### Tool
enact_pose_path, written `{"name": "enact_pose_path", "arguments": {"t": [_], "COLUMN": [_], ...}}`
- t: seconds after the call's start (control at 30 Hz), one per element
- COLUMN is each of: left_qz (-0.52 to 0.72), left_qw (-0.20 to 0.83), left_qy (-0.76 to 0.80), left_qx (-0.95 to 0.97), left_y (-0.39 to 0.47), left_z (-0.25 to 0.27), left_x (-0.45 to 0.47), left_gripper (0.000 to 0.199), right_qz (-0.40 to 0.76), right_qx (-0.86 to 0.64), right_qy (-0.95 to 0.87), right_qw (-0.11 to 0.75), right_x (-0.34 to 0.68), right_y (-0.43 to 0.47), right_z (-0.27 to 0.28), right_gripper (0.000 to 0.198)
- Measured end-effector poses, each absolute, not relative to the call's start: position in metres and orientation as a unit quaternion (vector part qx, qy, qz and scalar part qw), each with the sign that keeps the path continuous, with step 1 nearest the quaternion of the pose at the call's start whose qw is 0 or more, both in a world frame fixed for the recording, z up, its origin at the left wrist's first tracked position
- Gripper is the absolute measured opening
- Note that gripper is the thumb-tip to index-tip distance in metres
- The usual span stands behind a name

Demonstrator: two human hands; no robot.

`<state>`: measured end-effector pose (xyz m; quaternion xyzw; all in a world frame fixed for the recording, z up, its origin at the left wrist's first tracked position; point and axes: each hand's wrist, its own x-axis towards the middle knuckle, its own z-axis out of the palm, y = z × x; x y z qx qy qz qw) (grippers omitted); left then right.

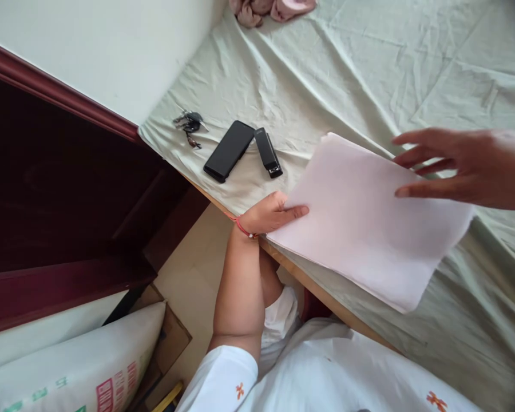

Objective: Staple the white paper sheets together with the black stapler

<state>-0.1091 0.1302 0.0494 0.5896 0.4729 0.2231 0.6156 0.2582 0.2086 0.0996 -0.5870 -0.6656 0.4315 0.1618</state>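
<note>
A stack of white paper (360, 212) lies at a slant over the front edge of the cloth-covered surface. My left hand (274, 214), with a red string at the wrist, grips the stack's left edge, thumb on top and the other fingers hidden beneath. Over the right part of the paper hovers my right hand (450, 166), its fingers apart and nothing in them; whether a fingertip touches the sheet I cannot tell. Just beyond my left hand lies a black stapler (268, 152), beside a black phone (229, 151).
Keys (190, 122) lie near the wall at the far left of the pale green, wrinkled cloth (352, 74). Pink fabric (274, 8) is bunched at the back. A dark red wooden panel (60, 171) stands at left, with a printed white sack (90, 357) below.
</note>
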Motion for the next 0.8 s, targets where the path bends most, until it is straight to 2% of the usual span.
{"name": "enact_pose_path", "arguments": {"t": [0.03, 0.07, 0.13, 0.2, 0.27, 0.33, 0.43, 0.6, 0.8], "left_qz": [0.213, 0.206, 0.216, 0.289, 0.408, 0.510, 0.566, 0.585, 0.628], "left_qw": [0.632, 0.649, 0.669, 0.656, 0.604, 0.550, 0.514, 0.517, 0.500], "left_qy": [0.465, 0.460, 0.462, 0.481, 0.508, 0.525, 0.545, 0.536, 0.521], "left_qx": [0.582, 0.570, 0.540, 0.505, 0.460, 0.403, 0.344, 0.321, 0.292], "left_y": [0.130, 0.130, 0.130, 0.131, 0.134, 0.137, 0.140, 0.138, 0.142], "left_z": [0.050, 0.050, 0.050, 0.048, 0.046, 0.046, 0.045, 0.035, 0.030], "left_x": [-0.108, -0.107, -0.110, -0.115, -0.121, -0.122, -0.108, -0.069, -0.062], "left_gripper": [0.036, 0.038, 0.043, 0.046, 0.049, 0.057, 0.066, 0.051, 0.051], "right_qz": [0.405, 0.427, 0.525, 0.614, 0.652, 0.659, 0.639, 0.607, 0.529], "right_qx": [-0.587, -0.572, -0.563, -0.572, -0.590, -0.597, -0.604, -0.586, -0.576], "right_qy": [-0.697, -0.700, -0.638, -0.538, -0.445, -0.381, -0.347, -0.374, -0.494], "right_qw": [0.079, 0.018, 0.006, 0.077, 0.172, 0.254, 0.326, 0.385, 0.380], "right_x": [0.251, 0.245, 0.238, 0.237, 0.236, 0.234, 0.228, 0.227, 0.232], "right_y": [0.208, 0.207, 0.202, 0.194, 0.185, 0.178, 0.169, 0.164, 0.161], "right_z": [0.101, 0.100, 0.093, 0.080, 0.066, 0.054, 0.042, 0.030, 0.015], "right_gripper": [0.071, 0.057, 0.050, 0.050, 0.046, 0.039, 0.032, 0.028, 0.038]}}
